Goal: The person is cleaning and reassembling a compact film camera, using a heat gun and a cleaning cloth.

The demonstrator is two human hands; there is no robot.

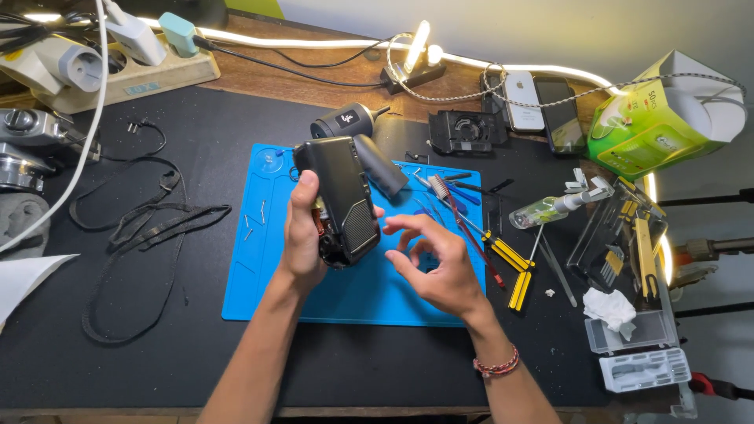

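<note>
Left hand (302, 235) is raised upright, fingers and thumb closed in a grip. Right hand (436, 263), at its 3 o'clock, is free, fingers loosely curled.

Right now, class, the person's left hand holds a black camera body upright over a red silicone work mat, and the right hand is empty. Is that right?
Not quite. The head view shows the silicone work mat is blue, not red. The rest stands: the left hand holds the black camera body upright over it, and the right hand is empty.
</note>
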